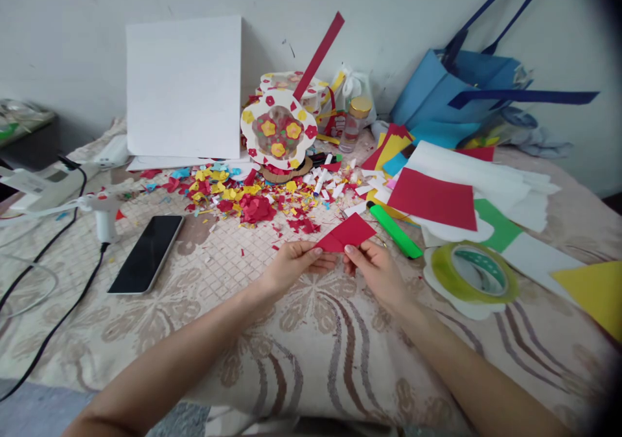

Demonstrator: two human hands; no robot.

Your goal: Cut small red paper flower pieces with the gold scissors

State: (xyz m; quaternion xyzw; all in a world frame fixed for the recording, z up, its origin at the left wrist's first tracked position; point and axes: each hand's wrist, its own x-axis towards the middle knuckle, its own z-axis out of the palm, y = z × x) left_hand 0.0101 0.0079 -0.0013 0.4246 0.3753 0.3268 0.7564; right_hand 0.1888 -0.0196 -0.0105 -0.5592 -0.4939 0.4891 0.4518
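Paper point(348, 232), red, lies between left fingers point(312, 255) and right fingers point(354, 254); both pinch its edge.

Left hand point(291, 267): bare, slim fingers point(324, 263)
Right hand point(379, 273): bare, thumbnail point(348, 249) short
Forearms point(194, 347): bare, tapering towards wrists point(266, 288)

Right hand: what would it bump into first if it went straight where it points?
Past the red paper the right hand holds, probably the loose red scraps on the tablecloth, but depth is unclear.
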